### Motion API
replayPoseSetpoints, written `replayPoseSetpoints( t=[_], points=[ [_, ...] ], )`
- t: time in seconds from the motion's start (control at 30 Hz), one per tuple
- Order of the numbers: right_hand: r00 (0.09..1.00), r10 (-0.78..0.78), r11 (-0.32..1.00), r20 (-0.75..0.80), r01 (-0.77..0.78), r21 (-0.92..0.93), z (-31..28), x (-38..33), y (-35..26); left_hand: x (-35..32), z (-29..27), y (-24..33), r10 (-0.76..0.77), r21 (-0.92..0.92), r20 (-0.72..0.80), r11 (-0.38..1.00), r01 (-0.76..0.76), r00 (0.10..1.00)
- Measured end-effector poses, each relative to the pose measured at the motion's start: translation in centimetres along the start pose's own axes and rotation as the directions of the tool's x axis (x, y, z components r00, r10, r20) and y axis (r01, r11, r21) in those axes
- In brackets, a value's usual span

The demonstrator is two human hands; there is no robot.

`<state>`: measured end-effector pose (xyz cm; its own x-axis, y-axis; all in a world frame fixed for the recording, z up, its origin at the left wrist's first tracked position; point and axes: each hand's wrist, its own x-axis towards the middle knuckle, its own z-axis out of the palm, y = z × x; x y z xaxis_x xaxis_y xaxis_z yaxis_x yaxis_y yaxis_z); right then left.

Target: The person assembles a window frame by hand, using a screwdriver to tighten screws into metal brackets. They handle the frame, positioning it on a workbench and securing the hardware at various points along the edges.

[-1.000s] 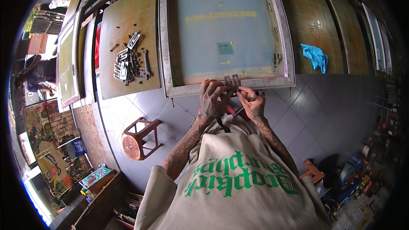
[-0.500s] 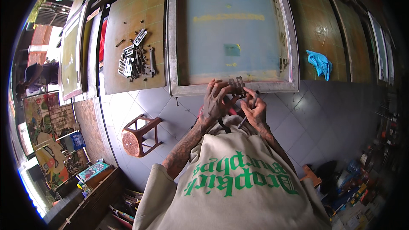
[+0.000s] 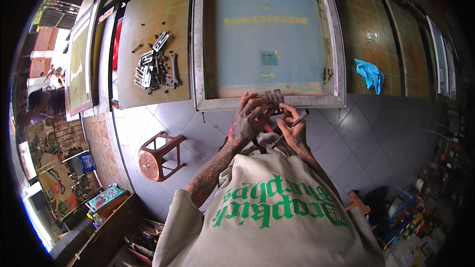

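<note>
In front of my chest, at the near edge of a framed printing screen (image 3: 199,49), my left hand (image 3: 249,117) is closed on a slotted metal bracket (image 3: 273,97), its prongs pointing away from me. Close beside it, my right hand (image 3: 295,131) grips a dark, slim rod-shaped tool (image 3: 302,115) that lies aslant through the fingers. The tool's exact kind is unclear. Fingertips of the right hand are at the bracket's lower right end; whether they touch it I cannot tell. Something red is partly hidden behind the hands.
On the left board (image 3: 129,76) lies a pile of slotted metal plates (image 3: 160,42), bolts and an open-ended wrench (image 3: 174,70). A crumpled blue glove or cloth (image 3: 369,75) rests on the right board (image 3: 363,24). A brown stool (image 3: 150,164) stands on the tiled floor, left of me.
The tool in my right hand has tilted, its upper end swinging outward to the right. My left hand keeps hold of the bracket, nearly unmoved. The whole view has shifted slightly.
</note>
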<state>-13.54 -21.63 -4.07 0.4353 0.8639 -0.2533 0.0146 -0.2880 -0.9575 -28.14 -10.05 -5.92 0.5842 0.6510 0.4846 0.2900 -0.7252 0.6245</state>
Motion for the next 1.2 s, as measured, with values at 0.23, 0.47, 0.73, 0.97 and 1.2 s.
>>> replayPoseSetpoints(
  t=[0.23, 0.47, 0.73, 0.97, 1.2],
  points=[
    [0.999, -0.024, 0.999, -0.033, 0.023, -0.029, 0.0, -0.2, 0.3, 1.4, -0.5, 1.5, -0.094, 0.012, -0.021, 0.995, 0.094, 0.995],
    [0.999, 0.000, 1.000, -0.040, 0.000, -0.001, 0.1, 0.0, 0.6, 0.8, 0.4, 0.8, -0.125, -0.024, -0.038, 0.992, 0.125, 0.991],
    [0.980, -0.029, 0.998, -0.195, 0.039, 0.044, 0.6, 0.5, 1.9, 1.1, -0.3, 0.8, -0.041, 0.014, -0.015, 0.999, 0.042, 0.999],
    [0.969, -0.074, 0.997, -0.236, 0.066, -0.038, 1.0, 1.5, 2.8, 1.2, 0.1, 1.1, -0.133, -0.052, -0.034, 0.990, 0.132, 0.990],
    [0.941, -0.256, 0.959, -0.221, 0.219, -0.179, 1.0, 1.6, 2.5, 0.5, 0.1, 0.3, -0.066, -0.016, -0.026, 0.998, 0.066, 0.997]
  ],
)
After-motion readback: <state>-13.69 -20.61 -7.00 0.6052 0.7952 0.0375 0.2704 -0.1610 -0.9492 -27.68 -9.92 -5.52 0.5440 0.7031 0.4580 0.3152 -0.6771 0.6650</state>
